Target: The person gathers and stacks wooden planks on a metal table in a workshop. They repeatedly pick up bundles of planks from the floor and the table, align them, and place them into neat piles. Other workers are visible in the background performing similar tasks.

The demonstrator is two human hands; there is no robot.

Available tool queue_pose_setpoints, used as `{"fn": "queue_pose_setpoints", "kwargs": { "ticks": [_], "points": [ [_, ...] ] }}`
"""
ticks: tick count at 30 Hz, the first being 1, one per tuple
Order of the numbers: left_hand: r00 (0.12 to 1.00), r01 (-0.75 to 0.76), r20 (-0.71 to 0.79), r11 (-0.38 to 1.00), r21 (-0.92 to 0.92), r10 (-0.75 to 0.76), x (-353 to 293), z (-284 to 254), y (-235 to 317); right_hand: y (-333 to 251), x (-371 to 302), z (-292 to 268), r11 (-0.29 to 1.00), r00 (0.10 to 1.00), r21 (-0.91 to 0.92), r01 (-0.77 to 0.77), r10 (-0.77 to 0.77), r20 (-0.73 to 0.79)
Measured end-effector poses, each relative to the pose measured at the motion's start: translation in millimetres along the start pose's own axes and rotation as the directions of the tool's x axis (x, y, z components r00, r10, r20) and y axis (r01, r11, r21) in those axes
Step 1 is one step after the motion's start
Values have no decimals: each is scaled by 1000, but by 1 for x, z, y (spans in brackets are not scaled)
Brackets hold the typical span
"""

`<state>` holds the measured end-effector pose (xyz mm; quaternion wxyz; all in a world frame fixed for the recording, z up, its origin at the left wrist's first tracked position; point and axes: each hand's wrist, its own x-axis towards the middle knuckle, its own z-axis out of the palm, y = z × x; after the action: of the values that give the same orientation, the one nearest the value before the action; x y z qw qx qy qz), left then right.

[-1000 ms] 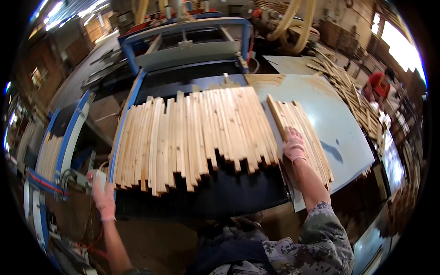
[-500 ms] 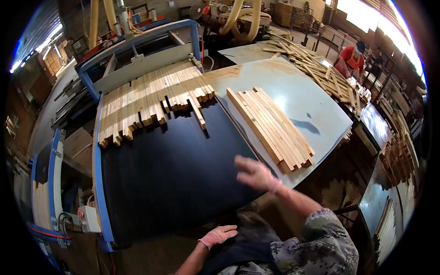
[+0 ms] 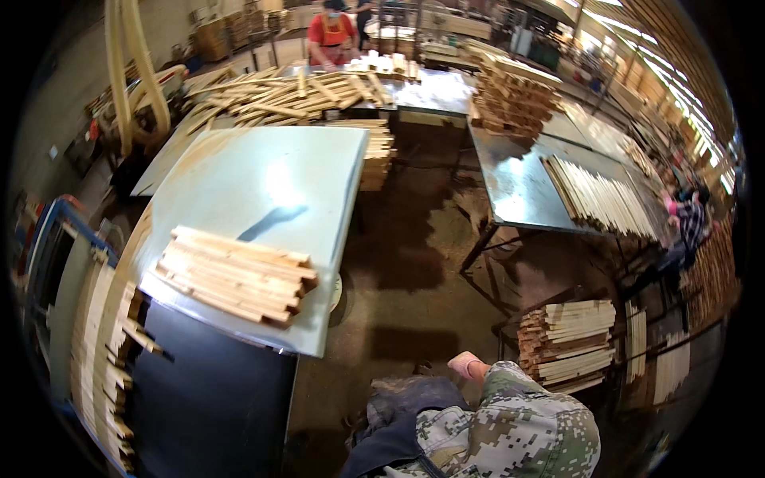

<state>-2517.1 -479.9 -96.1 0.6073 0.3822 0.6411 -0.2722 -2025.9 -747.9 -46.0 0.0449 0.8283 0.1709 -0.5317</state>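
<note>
Nearest, at the lower edge, a camouflage sleeve [image 3: 538, 422] hides most of the right forearm, and the left hand is out of view. The right hand [image 3: 463, 364], in a pinkish glove, juts just past the cuff, low in front of the body and above the floor [image 3: 406, 311], pointing left. It is small and soft-edged, so I cannot tell whether its fingers are spread or pressed together; nothing shows in it.

On the near left, the black belt [image 3: 211, 382] is cut off below. Strips on the belt [image 3: 100, 342] lie side by side along its left part, running into the dark rim. Beyond the belt's right part, the bundle of wooden strips [image 3: 235, 275] lies flat near the close edge of the pale tabletop [image 3: 311, 167], well apart from the hand. On the near right is a stack of strips [image 3: 566, 342].

Farther off, a heap of loose strips [image 3: 279, 99] partly hides a person in red [image 3: 331, 36]; another person in a checked shirt [image 3: 692, 223], far right, is hard to make out.

Half a second ago the right hand was over the belt's edge beside the bundle and the left was visible; the view has since turned right, while the bundle remains on the tabletop.
</note>
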Motion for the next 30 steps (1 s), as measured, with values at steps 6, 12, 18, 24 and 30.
{"fn": "queue_pose_setpoints", "kwargs": {
  "ticks": [6,12,18,24,30],
  "points": [
    [998,-43,-33,999,26,44,0,45,87,83,13,17,938,992,336,84,-46,-120],
    [972,-223,-131,942,-250,195,50,104,230,111,26,-65,933,940,168,318,-287,-187],
    [942,-318,-101,947,46,321,38,227,376,174,46,-119,781,966,609,138,30,-257],
    [982,-141,-77,938,316,173,67,278,434,208,59,-127,568,964,816,107,141,-225],
    [905,-402,303,368,839,297,90,349,522,264,85,-100,679,967,733,-23,200,-156]
  ]
}}
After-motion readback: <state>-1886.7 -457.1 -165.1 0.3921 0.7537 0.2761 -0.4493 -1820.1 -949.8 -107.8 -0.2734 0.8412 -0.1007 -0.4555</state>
